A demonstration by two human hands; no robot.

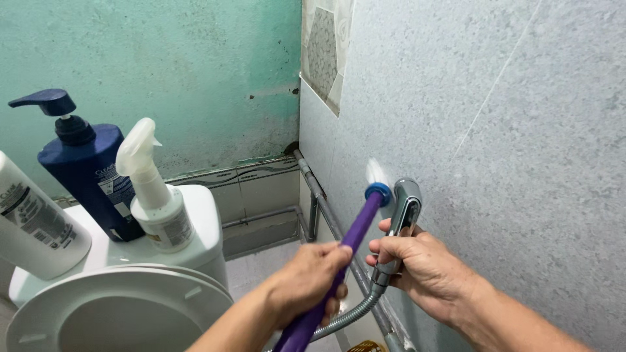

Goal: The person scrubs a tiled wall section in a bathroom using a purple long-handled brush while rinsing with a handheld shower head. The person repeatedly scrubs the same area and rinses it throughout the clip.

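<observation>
While the right hand (417,264) wraps its fingers around a chrome spray nozzle (404,212) on a ribbed metal hose (355,313), the left hand (310,277) grips a purple brush handle (355,238), blue-collared and white-tipped against the grey tiled wall (495,130). At nine o'clock, on the toilet tank (202,225), stand a dark blue pump bottle (85,169), a white spray bottle (156,195) and a white bottle (32,225).
</observation>
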